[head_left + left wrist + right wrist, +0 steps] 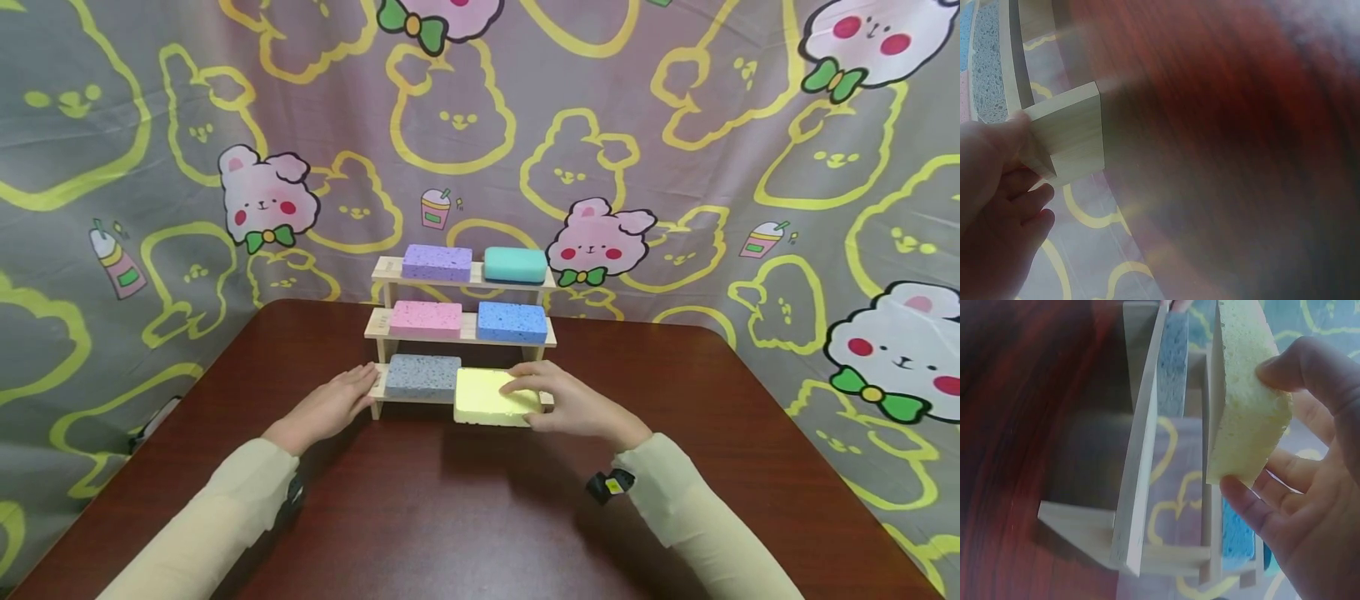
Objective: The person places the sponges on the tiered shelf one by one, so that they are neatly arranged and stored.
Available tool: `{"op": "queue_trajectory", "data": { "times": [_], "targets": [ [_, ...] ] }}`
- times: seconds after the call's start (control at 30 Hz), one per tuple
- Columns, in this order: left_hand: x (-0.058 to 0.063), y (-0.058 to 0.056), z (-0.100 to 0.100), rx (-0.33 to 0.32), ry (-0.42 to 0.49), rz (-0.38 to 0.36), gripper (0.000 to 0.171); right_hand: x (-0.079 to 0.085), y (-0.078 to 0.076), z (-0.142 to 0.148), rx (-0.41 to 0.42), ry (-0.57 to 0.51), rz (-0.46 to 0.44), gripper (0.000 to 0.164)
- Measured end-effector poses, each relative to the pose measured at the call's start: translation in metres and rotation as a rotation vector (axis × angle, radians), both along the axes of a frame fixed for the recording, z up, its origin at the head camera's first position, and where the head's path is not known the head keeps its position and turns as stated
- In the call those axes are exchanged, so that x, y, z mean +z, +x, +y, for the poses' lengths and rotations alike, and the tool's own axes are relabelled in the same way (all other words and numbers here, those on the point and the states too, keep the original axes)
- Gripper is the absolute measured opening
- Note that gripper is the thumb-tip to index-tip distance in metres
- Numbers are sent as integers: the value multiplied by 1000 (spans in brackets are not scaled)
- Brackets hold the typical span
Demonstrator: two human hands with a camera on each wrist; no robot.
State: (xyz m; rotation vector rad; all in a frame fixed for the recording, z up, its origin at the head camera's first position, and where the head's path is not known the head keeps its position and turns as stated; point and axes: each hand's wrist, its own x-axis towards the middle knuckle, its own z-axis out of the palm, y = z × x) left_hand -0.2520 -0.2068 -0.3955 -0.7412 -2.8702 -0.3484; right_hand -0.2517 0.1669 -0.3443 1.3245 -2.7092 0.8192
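Observation:
My right hand pinches a pale yellow sponge by its right end. The sponge is held tilted over the right part of the bottom shelf, with a gap beneath it in the right wrist view. My left hand grips the left end of that shelf on a three-step wooden rack; in the left wrist view, its fingers curl by the shelf end. A grey speckled sponge lies on the bottom step, between the left hand and the yellow sponge.
On the middle step lie a pink sponge and a blue sponge. The top step bears a purple sponge and a teal sponge. The rack stands on a dark red-brown table, before a patterned curtain.

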Motion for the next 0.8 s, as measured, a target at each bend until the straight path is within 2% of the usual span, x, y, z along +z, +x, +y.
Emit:
{"op": "queue_trajectory", "data": {
  "times": [0.33, 0.8],
  "targets": [
    [-2, -1, 0, -7, -3, 6, 47, -4, -20, 9, -36, -1, 50, 40],
    [1, 1, 1, -1, -4, 4, 47, -14, -37, 13, -83, 59, 33, 39]
  ]
}}
